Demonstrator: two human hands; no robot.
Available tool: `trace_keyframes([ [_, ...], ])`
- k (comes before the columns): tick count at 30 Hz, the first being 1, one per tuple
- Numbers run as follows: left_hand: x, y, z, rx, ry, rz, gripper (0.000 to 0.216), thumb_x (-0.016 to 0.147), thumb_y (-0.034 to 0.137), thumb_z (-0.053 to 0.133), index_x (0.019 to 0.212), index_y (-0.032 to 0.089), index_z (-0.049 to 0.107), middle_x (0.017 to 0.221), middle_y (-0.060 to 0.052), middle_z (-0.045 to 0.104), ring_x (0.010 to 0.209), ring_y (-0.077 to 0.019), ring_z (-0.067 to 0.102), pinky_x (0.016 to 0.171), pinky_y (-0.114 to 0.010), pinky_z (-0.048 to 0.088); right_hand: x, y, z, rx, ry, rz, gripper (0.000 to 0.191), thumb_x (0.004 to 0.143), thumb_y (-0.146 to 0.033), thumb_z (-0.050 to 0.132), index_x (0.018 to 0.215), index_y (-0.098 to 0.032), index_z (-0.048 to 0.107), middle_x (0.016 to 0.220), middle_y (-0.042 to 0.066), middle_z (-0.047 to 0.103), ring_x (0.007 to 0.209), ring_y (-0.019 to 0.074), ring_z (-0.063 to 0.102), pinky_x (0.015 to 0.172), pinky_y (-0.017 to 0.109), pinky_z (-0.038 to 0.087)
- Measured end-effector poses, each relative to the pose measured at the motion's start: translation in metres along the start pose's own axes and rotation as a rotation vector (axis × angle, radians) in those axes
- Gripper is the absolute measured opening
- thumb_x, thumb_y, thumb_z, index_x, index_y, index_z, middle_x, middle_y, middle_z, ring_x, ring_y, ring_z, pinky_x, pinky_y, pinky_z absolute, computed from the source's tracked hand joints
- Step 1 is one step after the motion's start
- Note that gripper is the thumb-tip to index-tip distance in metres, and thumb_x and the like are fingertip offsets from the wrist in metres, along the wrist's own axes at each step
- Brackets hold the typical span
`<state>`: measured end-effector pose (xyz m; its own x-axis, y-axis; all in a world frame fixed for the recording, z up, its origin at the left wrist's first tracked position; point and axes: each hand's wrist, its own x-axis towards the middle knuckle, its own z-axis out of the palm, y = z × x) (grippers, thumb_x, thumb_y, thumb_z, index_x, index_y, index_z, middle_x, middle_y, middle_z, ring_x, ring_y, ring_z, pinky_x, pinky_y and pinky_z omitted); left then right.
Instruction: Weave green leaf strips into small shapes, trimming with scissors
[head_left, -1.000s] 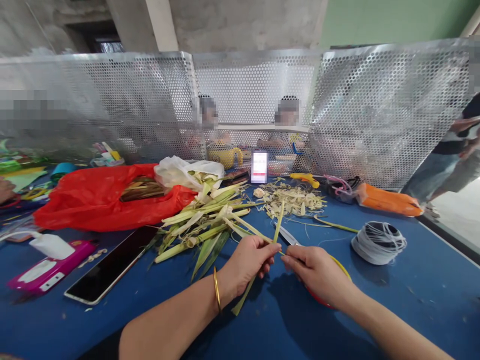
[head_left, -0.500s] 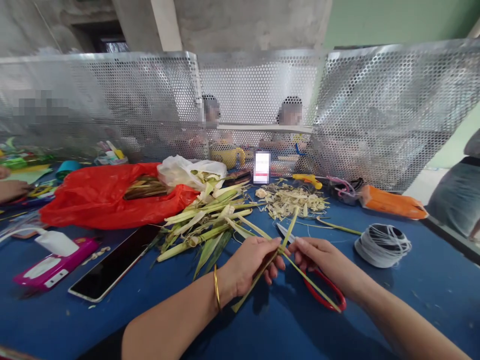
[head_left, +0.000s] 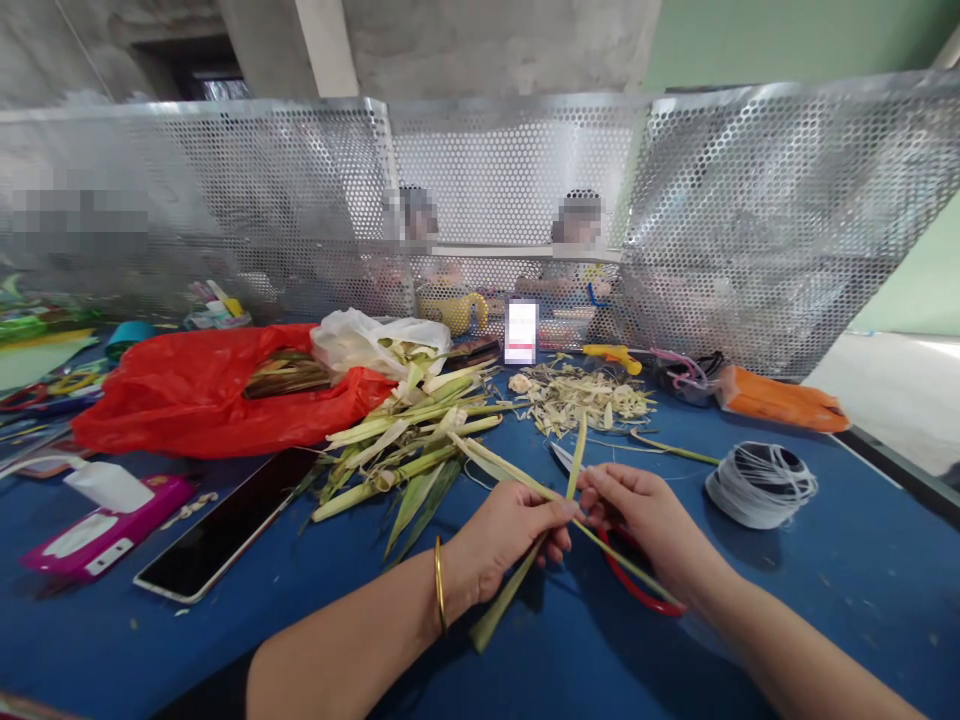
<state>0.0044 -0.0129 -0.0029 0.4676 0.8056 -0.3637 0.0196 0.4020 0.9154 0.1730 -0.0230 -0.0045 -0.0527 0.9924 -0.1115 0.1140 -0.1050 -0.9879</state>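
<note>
Crossed strips of dried leaf meet between my hands above the blue table. My left hand, with a gold bangle at the wrist, pinches them where they cross. The fingers of my right hand are closed at the strip that stands up from the crossing. One thin strip runs down to the right beneath that hand. Red-handled scissors lie on the table under my right hand, partly hidden, their blades pointing away. A pile of pale green leaf strips lies beyond my left hand.
Leaf scraps lie ahead, before a perforated metal screen. A string spool and orange packet are to the right. A red plastic bag, phone and magenta power strip occupy the left.
The crossed strips have shifted in my fingers, and the lower one now shows its broader face. My right hand has risen slightly. The co-worker's hand at far left has left view.
</note>
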Motion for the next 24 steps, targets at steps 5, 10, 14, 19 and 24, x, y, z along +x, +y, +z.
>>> trace_keyframes([
  [5, 0.001, 0.007, -0.006, -0.166, 0.088, 0.041, 0.023, 0.077, 0.033, 0.061, 0.082, 0.012, 0.069, 0.074, -0.005, 0.069, 0.057, -0.0102, 0.06, 0.053, -0.02, 0.042, -0.005, -0.011, -0.009, -0.791, 0.02, -0.371, 0.023, 0.088, -0.038, 0.052, 0.101, -0.023, 0.062, 0.086, 0.003, 0.07, 0.081, 0.0211, 0.06, 0.075, 0.033, 0.043],
  [10, 0.004, 0.004, -0.006, -0.163, 0.1, 0.035, 0.016, 0.077, 0.027, 0.064, 0.079, 0.012, 0.068, 0.069, -0.004, 0.068, 0.052, -0.0089, 0.059, 0.05, -0.019, 0.042, -0.007, -0.006, -0.004, -0.991, -0.033, -0.433, 0.015, 0.088, -0.023, 0.048, 0.1, -0.024, 0.058, 0.083, 0.001, 0.07, 0.081, 0.0196, 0.061, 0.071, 0.03, 0.042],
  [14, 0.007, 0.0, -0.003, -0.066, 0.138, 0.067, 0.016, 0.078, 0.026, 0.063, 0.075, 0.011, 0.066, 0.064, -0.003, 0.066, 0.049, -0.0083, 0.057, 0.05, -0.02, 0.042, -0.01, -0.004, 0.001, -1.061, -0.004, -0.511, 0.014, 0.091, -0.022, 0.045, 0.084, -0.023, 0.056, 0.075, 0.0, 0.067, 0.072, 0.0171, 0.06, 0.065, 0.027, 0.04],
  [19, 0.006, -0.003, 0.002, -0.03, 0.198, 0.103, 0.017, 0.08, 0.027, 0.06, 0.076, 0.011, 0.067, 0.065, -0.003, 0.067, 0.051, -0.0083, 0.057, 0.049, -0.019, 0.04, -0.013, -0.002, 0.005, -1.173, 0.046, -0.667, 0.021, 0.093, -0.017, 0.04, 0.08, -0.021, 0.056, 0.072, 0.001, 0.064, 0.066, 0.0164, 0.058, 0.063, 0.027, 0.038],
  [24, 0.003, 0.002, 0.002, -0.112, 0.029, 0.136, 0.022, 0.079, 0.025, 0.061, 0.094, 0.011, 0.069, 0.076, -0.007, 0.072, 0.059, -0.0113, 0.063, 0.055, -0.02, 0.044, -0.008, -0.005, -0.004, -1.236, 0.164, -0.776, 0.022, 0.094, -0.016, 0.04, 0.086, -0.02, 0.061, 0.076, 0.003, 0.064, 0.072, 0.0172, 0.059, 0.074, 0.029, 0.039],
])
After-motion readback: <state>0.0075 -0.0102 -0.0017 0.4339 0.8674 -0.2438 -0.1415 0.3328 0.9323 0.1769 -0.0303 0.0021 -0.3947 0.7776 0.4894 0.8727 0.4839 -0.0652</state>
